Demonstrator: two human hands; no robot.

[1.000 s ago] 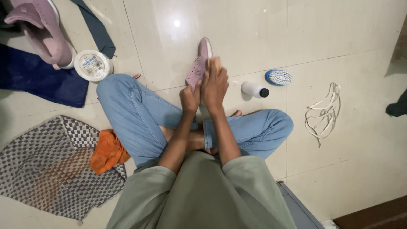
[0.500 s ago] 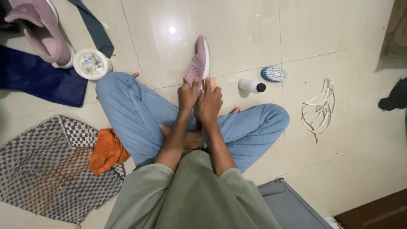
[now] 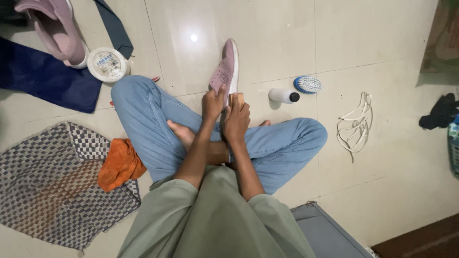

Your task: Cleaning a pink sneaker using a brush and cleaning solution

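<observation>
I sit cross-legged on a tiled floor in blue jeans. My left hand [image 3: 213,102] grips a pink sneaker [image 3: 226,67] by its heel end, the toe pointing away from me. Pressed against the shoe's white sole edge is a small tan wooden-backed brush [image 3: 237,99], held in my right hand [image 3: 236,119]. Both hands meet above my crossed legs. A second pink sneaker [image 3: 56,28] lies at the far left on the floor.
A round white tin [image 3: 107,64] sits by my left knee. A white bottle with a black cap [image 3: 283,95] and a blue brush [image 3: 308,84] lie right of the shoe. White laces [image 3: 355,125], an orange cloth [image 3: 119,162], a checked mat [image 3: 52,186], dark blue cloth [image 3: 43,79].
The shoe and both hands have shifted slightly; my right hand with the brush has slid back along the sole toward the heel.
</observation>
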